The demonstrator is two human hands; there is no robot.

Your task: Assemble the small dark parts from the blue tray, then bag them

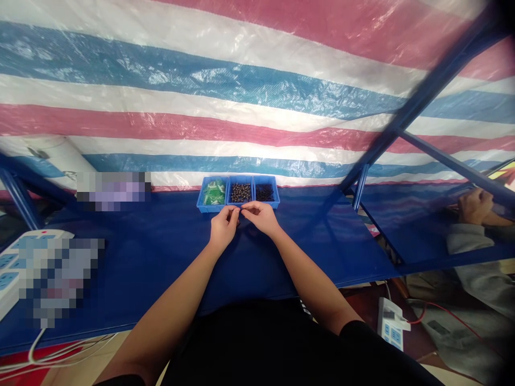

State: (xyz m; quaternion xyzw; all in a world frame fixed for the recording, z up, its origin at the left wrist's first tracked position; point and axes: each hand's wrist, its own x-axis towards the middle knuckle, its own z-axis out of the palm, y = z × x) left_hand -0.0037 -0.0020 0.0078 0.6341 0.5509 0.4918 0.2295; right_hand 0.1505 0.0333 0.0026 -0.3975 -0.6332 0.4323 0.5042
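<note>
My left hand (223,227) and my right hand (261,217) meet over the blue table, just in front of three small blue bins. Fingers and thumb of each are pinched together, the fingertips almost touching. Whatever lies between them is too small and dark to name. The left bin (200,202) holds green-and-white plastic packets (214,192). In the middle bin are many small brownish metal pieces (241,192), and the right bin (276,196) contains small black parts (264,193).
A white power strip (24,262) lies at the table's left edge, its cables hanging below. Blue metal posts (374,145) frame the table (322,241) before a striped tarp (201,123). At right, another person's hands (476,205) rest near a second power strip (391,324).
</note>
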